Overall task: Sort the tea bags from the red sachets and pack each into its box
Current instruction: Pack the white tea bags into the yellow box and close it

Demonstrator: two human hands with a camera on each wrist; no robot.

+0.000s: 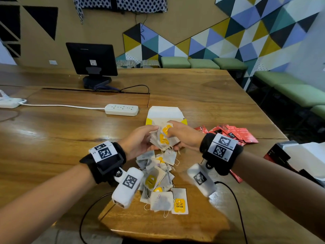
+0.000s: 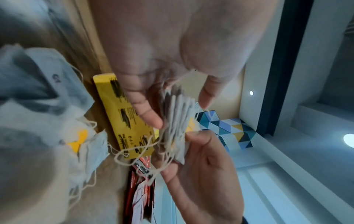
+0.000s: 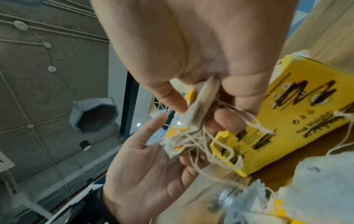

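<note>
Both hands hold one stack of tea bags (image 1: pixel 162 139) just above the table, in front of the open yellow box (image 1: pixel 165 114). My left hand (image 1: pixel 154 137) grips the stack from the left, fingers over the top and thumb below. My right hand (image 1: pixel 173 136) pinches it from the right. In the left wrist view the stack (image 2: pixel 178 121) sits edge-on between finger and thumb, strings dangling. The right wrist view shows the stack (image 3: pixel 193 121) beside the yellow box (image 3: pixel 287 121). Loose tea bags (image 1: pixel 161 182) lie below my hands. Red sachets (image 1: pixel 233 133) are piled to the right.
A white power strip (image 1: pixel 121 109) lies behind the box on the left, with its cord running left. A monitor (image 1: pixel 91 59) stands at the back. A red-and-black box (image 1: pixel 276 154) sits at the right table edge. Black cables trail over the near edge.
</note>
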